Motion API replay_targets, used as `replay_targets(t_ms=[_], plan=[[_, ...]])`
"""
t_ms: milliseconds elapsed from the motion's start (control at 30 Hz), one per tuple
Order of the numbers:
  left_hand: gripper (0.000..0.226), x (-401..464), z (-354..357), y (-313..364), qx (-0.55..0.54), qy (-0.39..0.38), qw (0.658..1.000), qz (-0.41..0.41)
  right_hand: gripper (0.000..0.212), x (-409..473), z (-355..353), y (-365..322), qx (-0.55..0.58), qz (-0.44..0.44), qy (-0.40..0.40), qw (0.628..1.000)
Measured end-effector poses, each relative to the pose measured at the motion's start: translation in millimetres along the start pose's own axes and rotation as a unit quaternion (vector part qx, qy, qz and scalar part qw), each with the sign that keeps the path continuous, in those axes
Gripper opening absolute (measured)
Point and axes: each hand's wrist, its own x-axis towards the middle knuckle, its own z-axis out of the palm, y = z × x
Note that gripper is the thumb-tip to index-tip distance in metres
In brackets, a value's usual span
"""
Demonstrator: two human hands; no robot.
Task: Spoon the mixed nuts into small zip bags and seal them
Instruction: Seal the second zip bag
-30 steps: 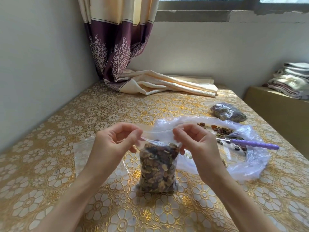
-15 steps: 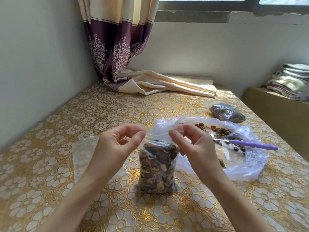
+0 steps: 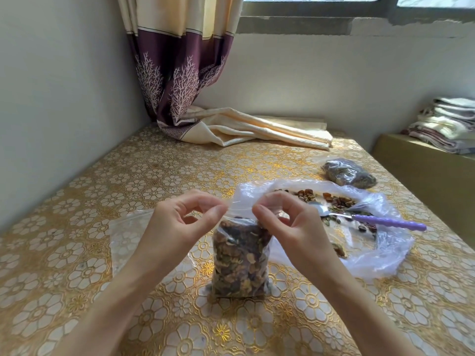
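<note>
- The small clear zip bag (image 3: pixel 240 255), packed nearly to its top with mixed brown nuts, stands upright on the gold floral-patterned counter (image 3: pixel 77 253) between the two hands.
- The left hand (image 3: pixel 180 227) pinches the bag's top strip at its left corner between thumb and forefinger; the other fingers are curled loosely above.
- The right hand (image 3: pixel 290 227) pinches the same strip at its right corner, thumb tip pressed to the forefinger.
- Whether the strip between the two pinches is fully pressed together cannot be told.
- Just beyond and to the right of the right hand lies a large crumpled clear plastic bag (image 3: pixel 372 253), spread open, with loose nuts (image 3: pixel 334 200) scattered on it.
- A metal spoon with a purple ribbed handle (image 3: pixel 385 222) rests across that bag, its bowl near the right hand's knuckles and its handle pointing away to the right.
- Farther off past the right hand sits a filled clear bag of dark nuts (image 3: pixel 348 173), near the counter's right edge.
- Under and to the left of the left forearm lie flat empty clear zip bags (image 3: pixel 126 235).
- Beyond the left hand the counter runs bare to the wall and to a purple-and-cream curtain (image 3: pixel 180 73) pooled at the far corner.
- Past the counter's right edge stands a lower tan ledge carrying folded cloths (image 3: pixel 444 124).
</note>
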Motion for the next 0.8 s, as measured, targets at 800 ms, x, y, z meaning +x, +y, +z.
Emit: replay_targets(t_ms=[800], plan=[[0.016,-2.8,8.8,7.1,0.071,-0.001,0.996,0.045,0.014,-1.6,4.3,-1.4,-0.023,-0.021,-0.02,0.999]])
